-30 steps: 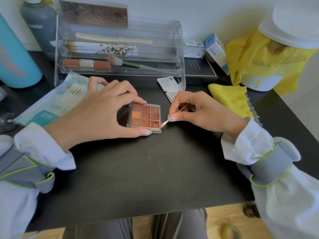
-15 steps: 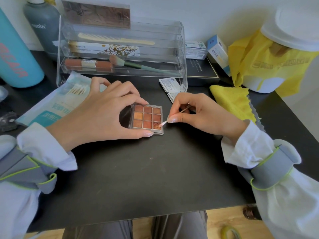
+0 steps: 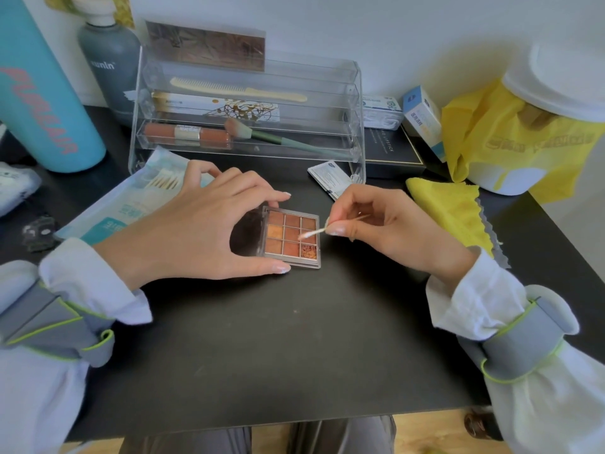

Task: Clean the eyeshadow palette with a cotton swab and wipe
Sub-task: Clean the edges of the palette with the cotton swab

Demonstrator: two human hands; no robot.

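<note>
Palette: the eyeshadow palette point(image 3: 291, 237) lies open and flat on the black table point(image 3: 278, 339), near its middle, nine pans in a grid, the glittery pan at the grid's 5 o'clock corner.
Swab: the cotton swab point(image 3: 316, 231) slants in from 3 o'clock; its cotton tip sits on the right column of pans, about the middle row.
My right hand: my right hand point(image 3: 376, 227) pinches the swab's stick between thumb and forefinger just off the palette's right edge, the other fingers curled under.
My left hand: my left hand point(image 3: 199, 227) arches over the palette's left side and grips it, forefinger on the far edge at 12 o'clock, thumb on the near edge at 6 o'clock.
Swab pack: a pale blue packet point(image 3: 131, 204) lies at 10 o'clock, partly under my left hand.
Sachet: a small wipe sachet point(image 3: 327, 176) lies at 1 o'clock.
Cloth: a yellow cloth point(image 3: 448, 208) lies at 3 o'clock, beyond my right hand.
Organizer: a clear acrylic rack point(image 3: 248, 109) stands at 12 o'clock, holding a comb and a brush.
</note>
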